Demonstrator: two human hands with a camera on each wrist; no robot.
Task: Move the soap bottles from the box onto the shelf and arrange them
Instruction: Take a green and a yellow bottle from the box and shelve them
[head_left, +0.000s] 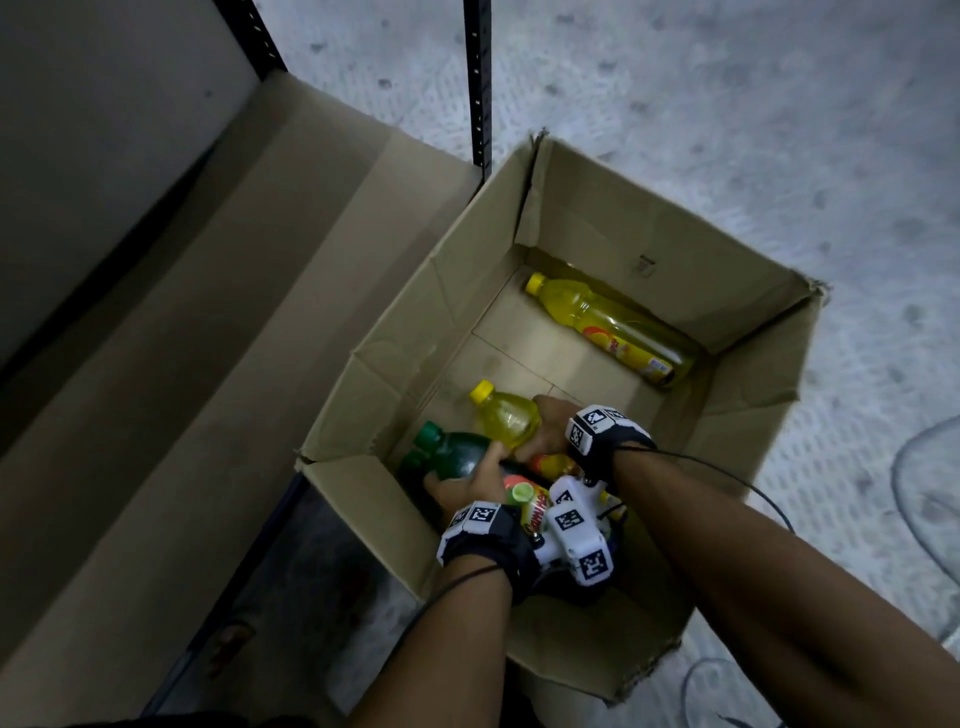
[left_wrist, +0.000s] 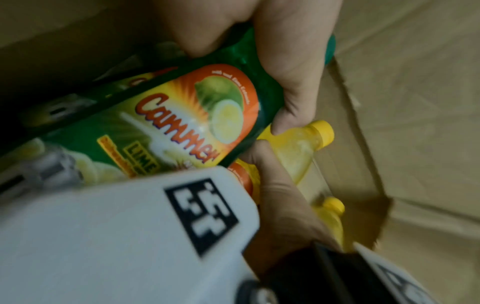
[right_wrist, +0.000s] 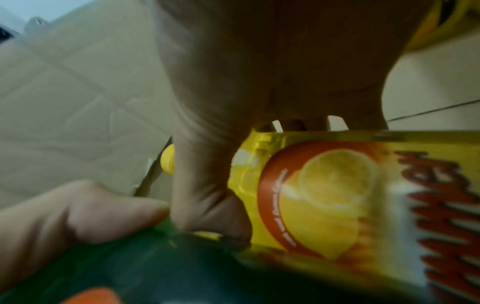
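Inside the cardboard box (head_left: 613, 218) my left hand (head_left: 470, 486) grips a green soap bottle (head_left: 452, 452) with a lime label (left_wrist: 182, 115); its thumb and fingers (left_wrist: 291, 67) curl round the shoulder. Beside it my right hand (head_left: 545, 426) wraps round a yellow soap bottle (head_left: 506, 413) with a lemon label (right_wrist: 337, 197), thumb (right_wrist: 205, 185) pressed on its side. Another yellow bottle (head_left: 613, 327) lies on the box floor at the far right wall. More bottles lie partly hidden under my wrists.
A shelf board (head_left: 197, 322) covered in cardboard runs along the left of the box, with black metal uprights (head_left: 478, 83) behind it. Grey floor (head_left: 727, 104) surrounds the box, and cables (head_left: 914, 493) trail at the right.
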